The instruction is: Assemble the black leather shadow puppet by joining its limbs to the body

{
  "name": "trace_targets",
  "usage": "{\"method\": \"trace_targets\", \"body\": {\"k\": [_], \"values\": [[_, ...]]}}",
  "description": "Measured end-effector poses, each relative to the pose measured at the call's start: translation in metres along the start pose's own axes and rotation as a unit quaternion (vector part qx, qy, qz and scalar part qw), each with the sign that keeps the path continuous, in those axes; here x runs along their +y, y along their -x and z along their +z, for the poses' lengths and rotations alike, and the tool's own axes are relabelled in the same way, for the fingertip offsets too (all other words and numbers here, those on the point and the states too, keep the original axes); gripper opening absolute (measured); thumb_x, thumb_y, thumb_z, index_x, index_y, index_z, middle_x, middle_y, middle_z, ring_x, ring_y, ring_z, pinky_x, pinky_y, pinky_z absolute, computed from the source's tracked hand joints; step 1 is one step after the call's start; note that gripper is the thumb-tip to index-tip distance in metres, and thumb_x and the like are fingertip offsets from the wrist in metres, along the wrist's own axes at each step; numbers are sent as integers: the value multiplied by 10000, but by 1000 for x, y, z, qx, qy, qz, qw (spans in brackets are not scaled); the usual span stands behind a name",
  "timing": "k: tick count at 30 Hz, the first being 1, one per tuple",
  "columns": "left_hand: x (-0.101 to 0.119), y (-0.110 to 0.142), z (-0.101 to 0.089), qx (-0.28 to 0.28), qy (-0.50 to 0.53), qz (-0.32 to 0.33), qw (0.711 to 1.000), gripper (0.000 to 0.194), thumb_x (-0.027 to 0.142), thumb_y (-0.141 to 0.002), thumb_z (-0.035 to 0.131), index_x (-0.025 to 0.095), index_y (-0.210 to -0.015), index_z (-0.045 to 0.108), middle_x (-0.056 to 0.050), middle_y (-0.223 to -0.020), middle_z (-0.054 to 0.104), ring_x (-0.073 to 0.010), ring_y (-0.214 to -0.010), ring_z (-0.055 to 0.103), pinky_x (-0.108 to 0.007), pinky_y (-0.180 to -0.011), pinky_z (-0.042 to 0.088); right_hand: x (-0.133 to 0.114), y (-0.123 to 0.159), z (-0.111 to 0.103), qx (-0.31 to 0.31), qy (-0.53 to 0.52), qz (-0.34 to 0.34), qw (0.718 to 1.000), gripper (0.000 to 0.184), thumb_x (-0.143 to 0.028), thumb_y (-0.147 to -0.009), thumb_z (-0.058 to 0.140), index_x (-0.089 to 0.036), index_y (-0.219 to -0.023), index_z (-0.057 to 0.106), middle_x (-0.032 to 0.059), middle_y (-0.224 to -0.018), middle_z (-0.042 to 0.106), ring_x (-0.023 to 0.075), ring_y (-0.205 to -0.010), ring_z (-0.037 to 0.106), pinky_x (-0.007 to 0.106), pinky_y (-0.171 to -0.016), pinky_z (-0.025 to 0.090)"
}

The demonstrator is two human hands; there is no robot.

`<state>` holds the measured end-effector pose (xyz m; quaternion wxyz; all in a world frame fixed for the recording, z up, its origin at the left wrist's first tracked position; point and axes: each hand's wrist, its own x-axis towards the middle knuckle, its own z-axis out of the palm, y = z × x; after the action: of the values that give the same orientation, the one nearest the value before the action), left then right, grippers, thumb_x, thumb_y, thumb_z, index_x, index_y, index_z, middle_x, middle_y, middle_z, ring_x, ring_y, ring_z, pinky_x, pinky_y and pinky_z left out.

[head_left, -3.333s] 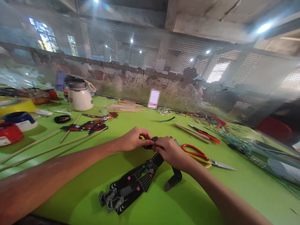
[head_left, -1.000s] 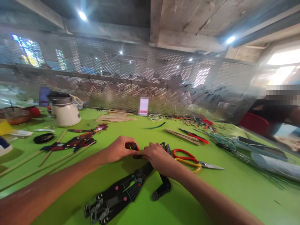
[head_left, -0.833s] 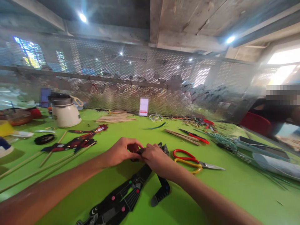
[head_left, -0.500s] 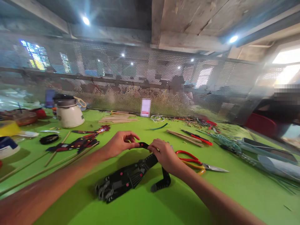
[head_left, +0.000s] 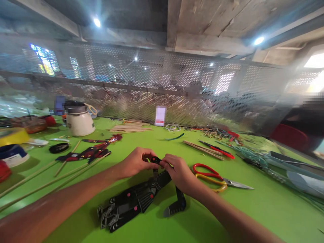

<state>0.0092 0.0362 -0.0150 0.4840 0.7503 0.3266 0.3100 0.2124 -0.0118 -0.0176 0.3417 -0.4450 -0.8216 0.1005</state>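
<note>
A flat black jointed puppet [head_left: 130, 202] with pink dots and grey line patterns lies slantwise on the green table. My left hand [head_left: 136, 162] pinches the puppet's slim black arm [head_left: 155, 160], which is raised off the table and carries a red dot. Close beside it, my right hand [head_left: 178, 171] has its thumb and fingers closed on the near end of that same arm. Its palm hides the puppet's upper end. The puppet's other arm [head_left: 179, 200] hangs bent below my right wrist. Scissors [head_left: 238, 184] with red and yellow handles lie to the right.
A red and black puppet [head_left: 87, 154] with thin sticks lies at left, near a black lid [head_left: 59, 147] and a cream jar [head_left: 80, 123]. Wooden sticks [head_left: 204, 150] and a red-handled tool [head_left: 222, 151] are beyond my hands. A perforated metal screen [head_left: 141, 77] closes the back.
My left fingers have curled in closer around the puppet's arm, and both hands are nearer each other. The view has shifted slightly, and the puppet's body sits a little lower.
</note>
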Motion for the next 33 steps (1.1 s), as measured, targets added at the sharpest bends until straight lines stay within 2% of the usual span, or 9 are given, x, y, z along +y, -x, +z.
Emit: {"method": "trace_targets", "body": {"k": [5,10,13,16,19,22,27,30,33], "values": [[0,-4,-18,31,-21,-3,999,289,382,-701,823,141,-827,724,-40,-758,714,-138,-659,612,-255,-633,479,11,-1,-7,-19,24,3,1000,257,-157,-968,537,-163,-733,639,19,-709,625,136,-658,549,247,-648,389],[3,-8,-31,60,-30,0,998,247,358,-734,790,133,-807,721,-46,-770,710,-118,-633,581,-241,-617,474,22,1,-1,-53,70,-18,996,204,-179,-963,585,-149,-788,686,42,-774,672,158,-738,586,288,-730,377],[2,-7,-25,58,-22,0,998,290,362,-715,801,132,-872,719,-33,-751,699,-126,-630,592,-250,-619,486,19,4,3,-77,91,-44,992,182,-178,-953,608,-152,-789,684,41,-780,670,163,-763,587,300,-758,367],[1,-5,-12,51,-6,4,999,365,359,-705,803,124,-967,708,-33,-789,702,-145,-695,632,-280,-701,522,11,5,8,-93,100,-62,989,176,-168,-947,613,-152,-784,677,47,-786,678,168,-769,595,303,-759,366],[-1,-3,-3,40,4,8,999,369,367,-698,807,119,-950,703,-48,-838,710,-153,-731,645,-290,-730,538,3,5,12,-97,91,-67,989,167,-150,-927,634,-156,-763,669,34,-761,679,160,-740,601,285,-737,379],[-2,-4,-6,44,4,13,999,379,395,-702,813,118,-934,698,-55,-838,705,-155,-728,639,-280,-694,535,-2,2,10,-76,73,-53,993,178,-123,-910,633,-159,-739,663,22,-733,673,144,-695,598,260,-710,398],[-3,-9,-23,78,-10,25,997,414,425,-723,807,141,-1003,698,-35,-819,685,-140,-694,613,-252,-647,495,9,-3,-8,11,51,3,999,263,-141,-970,508,-153,-743,640,45,-725,653,146,-675,590,243,-648,410],[-1,-6,-15,38,-20,22,999,410,428,-701,827,140,-974,723,-47,-824,709,-171,-740,640,-270,-672,506,17,-4,-11,41,41,26,998,263,-163,-985,497,-152,-760,634,51,-759,660,156,-712,604,247,-667,426],[-1,1,1,-10,-27,22,999,398,417,-698,832,139,-969,740,-64,-884,739,-201,-801,661,-288,-707,518,16,-2,-4,28,34,25,999,252,-158,-976,515,-156,-756,639,38,-754,667,146,-697,607,236,-663,433]]}}
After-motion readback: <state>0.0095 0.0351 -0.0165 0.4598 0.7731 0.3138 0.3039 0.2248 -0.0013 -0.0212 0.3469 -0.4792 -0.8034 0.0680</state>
